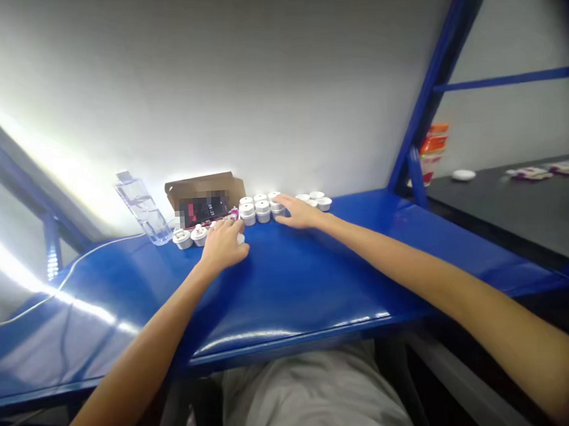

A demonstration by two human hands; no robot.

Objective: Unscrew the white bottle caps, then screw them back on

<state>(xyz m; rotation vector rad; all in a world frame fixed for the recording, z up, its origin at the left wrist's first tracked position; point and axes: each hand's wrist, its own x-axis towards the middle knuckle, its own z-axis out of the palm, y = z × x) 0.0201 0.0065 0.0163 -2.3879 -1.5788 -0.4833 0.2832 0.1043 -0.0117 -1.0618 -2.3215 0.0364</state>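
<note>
My left hand [223, 245] reaches over a row of small white round cups along the back of the blue table. Its fingers curl down around a white cup [241, 239], partly hidden, with the thumb on the near side. To the left stand two more cups [199, 235], with small white bits in or on them. My right hand [301, 213] is at the right end of a stacked block of white round caps [262, 211]. Its thumb and fingers close about the end white cap [278, 209]; the far fingertips are hard to make out.
A clear bottle [144, 207] stands back left, beside an open cardboard box [235, 189] with a phone [208, 209] against it. More white round dishes [324, 203] sit right of my right hand. A white cable [100, 246] crosses the blue table [288, 289]. Blue frame posts [426, 97] flank it.
</note>
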